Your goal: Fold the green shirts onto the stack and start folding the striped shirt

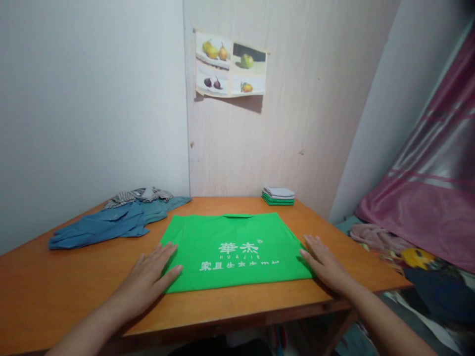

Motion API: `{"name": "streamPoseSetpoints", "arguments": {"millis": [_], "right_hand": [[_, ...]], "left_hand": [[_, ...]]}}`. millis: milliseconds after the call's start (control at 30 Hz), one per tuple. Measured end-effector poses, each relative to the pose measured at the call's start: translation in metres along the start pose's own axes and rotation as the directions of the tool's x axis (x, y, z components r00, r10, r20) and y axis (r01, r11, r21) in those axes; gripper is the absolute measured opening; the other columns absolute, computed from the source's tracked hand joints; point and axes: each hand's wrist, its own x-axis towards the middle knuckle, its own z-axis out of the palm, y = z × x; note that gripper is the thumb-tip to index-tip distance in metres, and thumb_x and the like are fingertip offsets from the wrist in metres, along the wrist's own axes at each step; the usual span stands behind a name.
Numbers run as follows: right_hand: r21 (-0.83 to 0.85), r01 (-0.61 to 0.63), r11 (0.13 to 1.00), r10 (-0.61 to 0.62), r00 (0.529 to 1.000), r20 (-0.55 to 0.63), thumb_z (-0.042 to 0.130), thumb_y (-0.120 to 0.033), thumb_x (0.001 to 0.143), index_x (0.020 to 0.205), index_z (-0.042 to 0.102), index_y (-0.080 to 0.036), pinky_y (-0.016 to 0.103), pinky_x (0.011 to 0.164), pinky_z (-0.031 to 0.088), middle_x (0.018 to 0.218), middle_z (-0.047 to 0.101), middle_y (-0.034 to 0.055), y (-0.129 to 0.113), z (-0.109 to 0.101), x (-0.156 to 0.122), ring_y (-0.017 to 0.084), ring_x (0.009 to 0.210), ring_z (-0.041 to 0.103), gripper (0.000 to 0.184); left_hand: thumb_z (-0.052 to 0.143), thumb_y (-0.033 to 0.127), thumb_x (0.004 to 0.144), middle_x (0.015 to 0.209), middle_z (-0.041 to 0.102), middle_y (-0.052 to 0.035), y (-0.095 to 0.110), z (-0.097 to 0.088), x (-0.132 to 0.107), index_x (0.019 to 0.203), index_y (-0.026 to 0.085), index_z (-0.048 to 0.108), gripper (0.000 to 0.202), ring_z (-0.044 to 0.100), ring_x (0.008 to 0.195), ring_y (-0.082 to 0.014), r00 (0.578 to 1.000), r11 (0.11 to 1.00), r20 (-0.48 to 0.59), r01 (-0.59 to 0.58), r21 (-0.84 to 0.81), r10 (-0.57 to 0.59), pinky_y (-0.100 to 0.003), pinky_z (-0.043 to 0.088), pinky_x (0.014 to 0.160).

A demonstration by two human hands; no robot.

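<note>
Under both sets of fingertips, the green printed T-shirt (233, 249) lies folded flat; left hand (150, 277) and right hand (324, 262) press its side edges, fingers extended together; beyond them, folded stack (278, 196) done, blue shirt (111, 222) unfolded.

A bright green cloth bag (233, 249) with white printed lettering lies flat, spread smooth on the table's near middle.
</note>
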Motion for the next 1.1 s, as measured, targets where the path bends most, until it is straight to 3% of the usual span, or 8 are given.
{"name": "streamPoseSetpoints", "arguments": {"millis": [100,200,267,367,667,833,1100], "right_hand": [[-0.023,0.126,0.992,-0.128,0.976,-0.175,0.046,-0.056,0.093,0.129,0.063,-0.018,0.052,0.112,0.039,0.137,0.062,0.0146,0.002,-0.023,-0.012,0.032,0.133,0.051,0.054],[-0.047,0.216,0.975,-0.22,0.97,-0.102,0.049,-0.048,0.093,0.102,0.071,-0.021,0.045,0.097,0.05,0.106,0.073,0.011,0.002,-0.046,-0.027,0.029,0.106,0.065,0.036],[-0.041,0.257,0.966,-0.258,0.966,-0.015,0.05,-0.045,0.094,0.1,0.071,-0.022,0.043,0.092,0.052,0.101,0.073,0.0098,0.0,-0.055,-0.035,0.027,0.1,0.066,0.032],[-0.041,0.288,0.957,-0.285,0.956,0.078,0.052,-0.042,0.094,0.108,0.071,-0.021,0.043,0.094,0.051,0.107,0.073,0.0099,-0.001,-0.057,-0.042,0.026,0.103,0.066,0.032],[-0.074,0.268,0.961,-0.245,0.941,0.233,0.049,-0.039,0.092,0.121,0.07,-0.024,0.043,0.1,0.049,0.12,0.07,0.01,0.008,-0.05,-0.037,0.027,0.109,0.065,0.039],[-0.094,0.281,0.955,-0.256,0.942,0.218,0.048,-0.039,0.093,0.111,0.073,-0.024,0.043,0.094,0.051,0.11,0.072,0.0102,0.007,-0.047,-0.034,0.027,0.1,0.066,0.034],[-0.049,0.273,0.961,-0.264,0.953,0.147,0.046,-0.043,0.095,0.096,0.069,-0.023,0.043,0.088,0.051,0.098,0.069,0.01,0.017,-0.032,-0.025,0.027,0.093,0.063,0.03]], "left_hand": [[0.048,0.059,0.093,0.134,0.064,-0.0099,0.0,-0.02,-0.015,0.127,0.022,0.064,0.053,0.058,0.126,-0.0285,0.99,0.992,-0.092,-0.109,-0.069,0.103,-0.042,0.045,0.108],[0.051,0.053,0.092,0.106,0.073,-0.0049,-0.002,-0.034,-0.029,0.101,0.026,0.071,0.034,0.068,0.1,-0.0244,0.979,0.978,-0.094,-0.19,-0.083,0.182,-0.034,0.056,0.089],[0.054,0.049,0.089,0.1,0.073,-0.0031,-0.008,-0.035,-0.036,0.097,0.029,0.071,0.027,0.069,0.095,-0.0246,0.968,0.969,-0.099,-0.237,-0.068,0.23,-0.033,0.057,0.084],[0.058,0.046,0.085,0.104,0.074,-0.0019,-0.017,-0.029,-0.041,0.101,0.033,0.072,0.024,0.069,0.099,-0.0259,0.958,0.962,-0.116,-0.269,-0.036,0.264,-0.035,0.057,0.088],[0.053,0.039,0.087,0.115,0.072,-0.0055,-0.014,-0.031,-0.043,0.11,0.028,0.071,0.031,0.066,0.109,-0.0265,0.978,0.978,-0.037,-0.206,0.018,0.207,-0.035,0.054,0.095],[0.051,0.031,0.085,0.12,0.069,-0.0066,-0.017,-0.03,-0.039,0.112,0.026,0.07,0.033,0.063,0.113,-0.0263,0.983,0.983,0.009,-0.182,0.013,0.182,-0.037,0.05,0.099],[0.048,0.03,0.091,0.107,0.068,-0.0073,-0.004,-0.031,-0.036,0.103,0.024,0.069,0.025,0.063,0.101,-0.0245,0.988,0.987,0.014,-0.156,-0.028,0.156,-0.037,0.05,0.09]]}}
